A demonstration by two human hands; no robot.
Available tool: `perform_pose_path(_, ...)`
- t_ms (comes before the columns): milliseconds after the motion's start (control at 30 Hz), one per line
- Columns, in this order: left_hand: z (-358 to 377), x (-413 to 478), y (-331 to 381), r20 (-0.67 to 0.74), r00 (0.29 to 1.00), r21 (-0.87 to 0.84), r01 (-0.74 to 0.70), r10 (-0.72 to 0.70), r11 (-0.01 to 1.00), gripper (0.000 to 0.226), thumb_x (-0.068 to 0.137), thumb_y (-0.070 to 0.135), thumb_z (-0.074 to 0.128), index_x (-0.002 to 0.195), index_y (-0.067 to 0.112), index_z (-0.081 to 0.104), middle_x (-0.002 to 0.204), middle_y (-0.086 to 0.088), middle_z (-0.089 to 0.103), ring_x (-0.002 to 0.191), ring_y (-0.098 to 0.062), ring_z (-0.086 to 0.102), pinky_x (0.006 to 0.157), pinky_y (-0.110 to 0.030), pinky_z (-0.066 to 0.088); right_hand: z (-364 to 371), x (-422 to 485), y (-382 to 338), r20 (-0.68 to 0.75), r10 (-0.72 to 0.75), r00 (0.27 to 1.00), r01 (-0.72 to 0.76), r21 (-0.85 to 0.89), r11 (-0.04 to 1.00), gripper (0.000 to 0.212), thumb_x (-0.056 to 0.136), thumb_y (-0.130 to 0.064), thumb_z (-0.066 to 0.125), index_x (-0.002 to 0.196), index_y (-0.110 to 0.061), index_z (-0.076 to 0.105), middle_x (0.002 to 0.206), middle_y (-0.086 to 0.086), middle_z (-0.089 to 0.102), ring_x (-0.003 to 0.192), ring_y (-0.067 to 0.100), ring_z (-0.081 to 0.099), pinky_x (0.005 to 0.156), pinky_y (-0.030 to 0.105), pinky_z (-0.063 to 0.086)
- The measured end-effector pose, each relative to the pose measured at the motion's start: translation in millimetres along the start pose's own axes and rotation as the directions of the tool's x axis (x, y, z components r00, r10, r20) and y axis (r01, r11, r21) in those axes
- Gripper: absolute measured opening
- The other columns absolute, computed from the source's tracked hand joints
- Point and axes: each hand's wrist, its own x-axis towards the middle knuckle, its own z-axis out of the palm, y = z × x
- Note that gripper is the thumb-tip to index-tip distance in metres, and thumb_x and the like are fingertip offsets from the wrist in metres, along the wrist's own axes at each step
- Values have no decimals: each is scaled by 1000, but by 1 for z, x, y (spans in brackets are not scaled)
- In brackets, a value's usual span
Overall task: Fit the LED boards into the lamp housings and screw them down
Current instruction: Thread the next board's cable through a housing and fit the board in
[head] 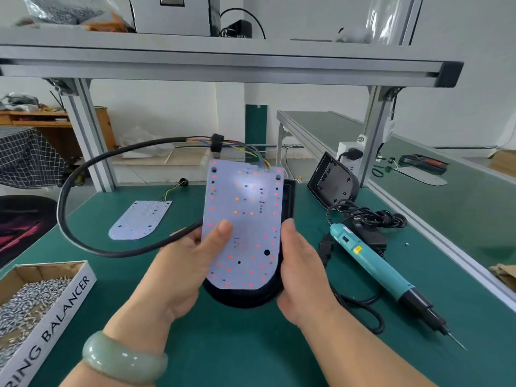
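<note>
Two hands are at work on one lamp. My left hand [190,263] grips the LED board [245,219], thumb flat on its face and fingers behind. My right hand [301,263] is curled round the right side of the black housing [243,298].

The board stands tilted over the housing, far end raised and near rounded end low against it, so I judge it not yet seated.

To do this well I would match the rounded ends, lower the far end evenly and check that the screw holes line up before letting go. The thick cable [64,191] loops wide to the left and comes back under my left hand. Its grommet [217,142] hangs above the board's top edge and probably belongs in the housing wall. The coloured wires must not get pinched under the board.

- A second board [139,219] lies flat on the green table [223,353] to the left.
- Another housing [332,182] leans at the right rear.
- The electric screwdriver [385,269] lies just right of my right hand, its cord [371,219] tangled behind it.
- The box of screws [28,300] sits at the near left.

The cable loop could drag across that spare board.
</note>
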Motion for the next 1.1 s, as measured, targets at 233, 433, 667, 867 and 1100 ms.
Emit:
perform_pose_path(233, 3, -9, -3, 63, 996, -66, 63, -59, 996, 36, 60, 46, 66, 80, 19, 78, 91, -11, 75, 78, -23, 73, 58, -27, 57, -25, 18, -9, 133, -277, 952, 301, -227, 926, 53, 94, 9, 46, 134, -25, 51, 137, -3, 56, 91, 22, 58, 81, 37, 50)
perform_pose_path(433, 4, -11, -2, 48, 998, 39, -53, 51, 998, 35, 60, 57, 72, 70, 24, 76, 80, -6, 75, 68, -21, 71, 58, -31, 58, -22, 14, -9, 251, -137, 958, 265, -603, 752, 33, 86, -2, 58, 92, -32, 72, 90, -16, 73, 77, -3, 64, 70, 17, 50)
perform_pose_path(667, -16, -4, 7, -161, 980, -111, -135, 116, 985, 29, 70, 48, 59, 73, 26, 78, 78, 0, 76, 65, -14, 72, 51, -24, 55, -39, 26, -30, -437, 81, 896, -170, -167, 971, 40, 91, -30, 54, 56, -17, 41, 52, -3, 45, 33, 12, 27, 37, 21, 21)
perform_pose_path(867, -12, -1, -6, -95, 995, 54, -6, 11, 999, 32, 70, 46, 62, 73, 18, 76, 76, -8, 75, 59, -20, 69, 49, -25, 55, -58, 17, -58, -415, 153, 897, 232, 734, 638, 34, 99, -28, 42, 66, -23, 42, 61, -6, 59, 29, 8, 23, 33, 14, 20)
perform_pose_path(1100, -29, 4, 2, -361, 924, -316, 1, -122, 949, 27, 90, 39, 60, 84, 13, 69, 73, 4, 75, 58, -10, 70, 42, -22, 51, -76, 12, -80, -753, -250, 609, 583, 211, 785, 13, 98, -22, 53, 92, -11, 48, 75, -8, 50, 57, 0, 53, 63, 12, 48)
